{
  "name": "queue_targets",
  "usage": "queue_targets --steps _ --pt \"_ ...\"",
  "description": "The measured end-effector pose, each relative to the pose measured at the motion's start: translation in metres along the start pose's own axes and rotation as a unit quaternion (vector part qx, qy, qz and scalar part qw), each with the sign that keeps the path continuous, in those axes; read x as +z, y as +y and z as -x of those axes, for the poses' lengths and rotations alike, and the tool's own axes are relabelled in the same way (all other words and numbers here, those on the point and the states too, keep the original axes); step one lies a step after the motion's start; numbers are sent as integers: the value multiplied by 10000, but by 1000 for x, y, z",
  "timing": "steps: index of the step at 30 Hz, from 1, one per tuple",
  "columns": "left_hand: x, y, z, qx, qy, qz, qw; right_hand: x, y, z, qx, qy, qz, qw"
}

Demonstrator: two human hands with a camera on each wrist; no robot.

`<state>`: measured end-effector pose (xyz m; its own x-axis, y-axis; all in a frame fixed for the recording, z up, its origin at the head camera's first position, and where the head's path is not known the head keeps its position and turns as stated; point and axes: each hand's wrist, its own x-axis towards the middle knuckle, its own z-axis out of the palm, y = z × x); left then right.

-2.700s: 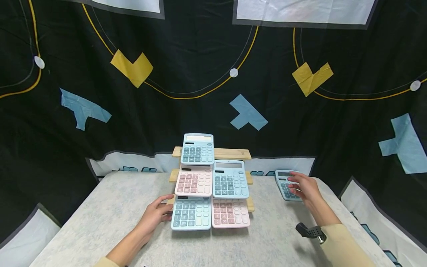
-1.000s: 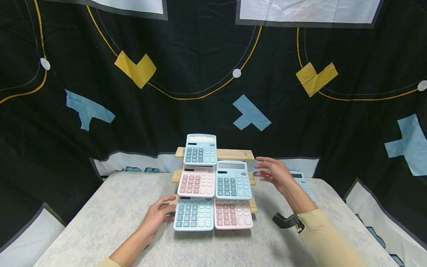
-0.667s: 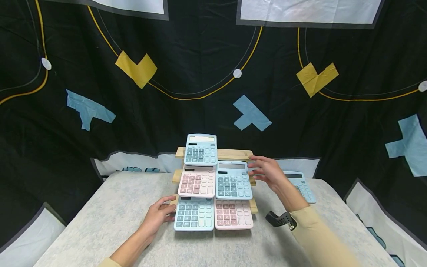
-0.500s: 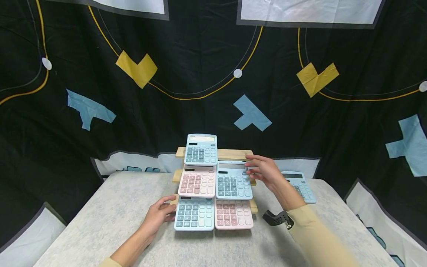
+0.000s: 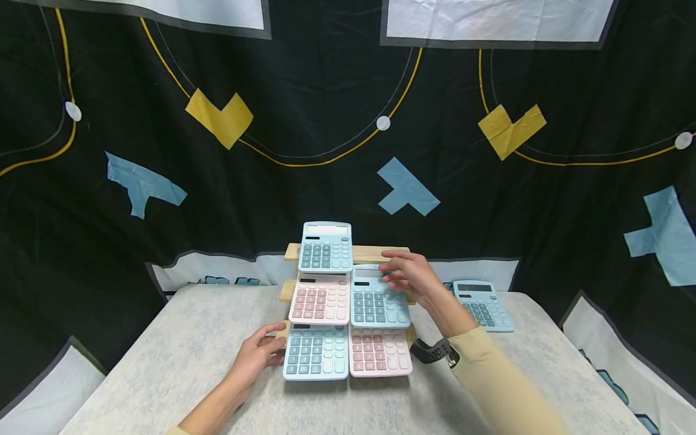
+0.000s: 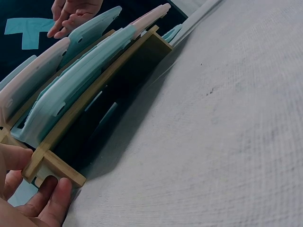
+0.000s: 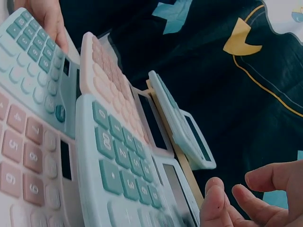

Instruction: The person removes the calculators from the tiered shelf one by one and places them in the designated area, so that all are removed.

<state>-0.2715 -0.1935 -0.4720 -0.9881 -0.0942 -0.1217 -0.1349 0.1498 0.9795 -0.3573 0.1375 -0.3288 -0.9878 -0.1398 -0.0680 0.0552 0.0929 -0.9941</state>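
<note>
My left hand (image 5: 254,357) grips the lower left end of a tiered wooden rack (image 5: 375,253); in the left wrist view, thumb and fingers close round its wooden bar end (image 6: 64,168). On the top tier at left leans a blue calculator (image 5: 325,248). The middle tier carries a pink calculator (image 5: 319,300) beside a blue one. At the bottom, a blue calculator (image 5: 315,355) is left of a pink calculator (image 5: 379,355). My right hand (image 5: 411,276) hovers with loosely bent fingers over the upper right of the middle blue calculator (image 5: 379,307), holding nothing.
Another blue calculator (image 5: 483,307) lies on the grey-white tabletop (image 5: 179,344) to the right of the rack, beyond my right forearm. Behind the table hangs a black patterned cloth (image 5: 304,109). The top tier's rail shows bare wood right of its calculator.
My right hand has travelled left from the loose blue calculator at the right to the rack's middle tier. That calculator stayed on the table. My left hand keeps its place at the rack.
</note>
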Motion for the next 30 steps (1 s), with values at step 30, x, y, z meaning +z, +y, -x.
queue_targets --steps 30 --pt "0 1 5 124 38 121 9998 48 -2 -18 -4 -207 -110 9997"
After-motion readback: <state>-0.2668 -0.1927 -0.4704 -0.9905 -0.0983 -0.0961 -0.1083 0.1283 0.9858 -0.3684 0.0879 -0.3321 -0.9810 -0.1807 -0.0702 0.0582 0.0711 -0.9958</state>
